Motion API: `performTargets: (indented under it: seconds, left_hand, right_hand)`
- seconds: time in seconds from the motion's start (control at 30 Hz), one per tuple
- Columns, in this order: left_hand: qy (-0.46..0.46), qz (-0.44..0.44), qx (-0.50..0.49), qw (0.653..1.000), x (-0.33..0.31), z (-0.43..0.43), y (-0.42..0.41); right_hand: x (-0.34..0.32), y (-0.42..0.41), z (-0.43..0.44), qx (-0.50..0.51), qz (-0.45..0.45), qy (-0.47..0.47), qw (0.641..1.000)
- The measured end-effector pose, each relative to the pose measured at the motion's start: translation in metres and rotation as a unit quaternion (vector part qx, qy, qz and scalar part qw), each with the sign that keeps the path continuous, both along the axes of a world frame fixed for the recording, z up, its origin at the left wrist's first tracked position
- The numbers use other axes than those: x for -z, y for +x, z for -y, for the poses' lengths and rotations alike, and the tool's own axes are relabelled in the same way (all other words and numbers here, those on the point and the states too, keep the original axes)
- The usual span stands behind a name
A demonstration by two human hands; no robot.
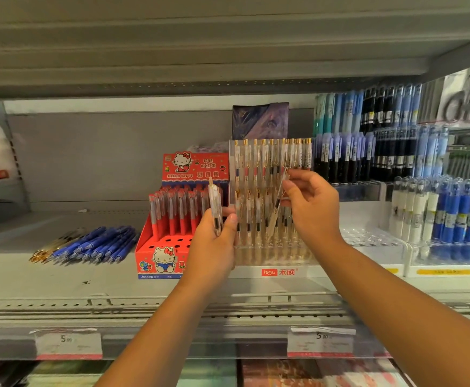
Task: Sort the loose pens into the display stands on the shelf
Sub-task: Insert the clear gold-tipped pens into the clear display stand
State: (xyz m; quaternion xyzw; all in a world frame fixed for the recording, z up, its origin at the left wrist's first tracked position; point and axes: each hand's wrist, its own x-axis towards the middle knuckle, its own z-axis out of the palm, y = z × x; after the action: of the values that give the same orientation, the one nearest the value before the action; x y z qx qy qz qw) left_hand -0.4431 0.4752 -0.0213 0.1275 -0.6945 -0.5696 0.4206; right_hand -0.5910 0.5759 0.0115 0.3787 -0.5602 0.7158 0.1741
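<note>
My left hand (214, 243) grips a pen (213, 196) beside the clear stand (272, 261); my right hand (313, 209) (fingers curled) pinches a second pen (273, 222) before it.

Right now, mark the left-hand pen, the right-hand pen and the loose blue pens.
left-hand pen (214, 198): head view, on the clear barrel above the grip.
right-hand pen (273, 219): head view, on the lower barrel below the grip.
loose blue pens (99, 244): head view, on the middle of the pile.

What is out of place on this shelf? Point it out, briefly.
A pile of blue pens lies flat on the shelf, left of the red box, in no stand. A few clear gold-tipped pens are mixed in at its left edge. The red box's front holes stand empty.
</note>
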Motion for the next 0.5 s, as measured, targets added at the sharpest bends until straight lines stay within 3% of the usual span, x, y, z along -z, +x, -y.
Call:
performTargets:
  seconds: [0.33,0.5]
  left_hand:
    - [-0.003,0.031,-0.009,0.999,0.000,0.000,-0.001]
    - [0.028,0.024,0.030,0.999,-0.003,-0.003,0.003]
  right_hand:
    - [0.011,0.000,0.007,-0.013,0.005,0.165,0.986]
    - [0.011,0.004,0.005,0.056,-0.018,0.201,0.978]
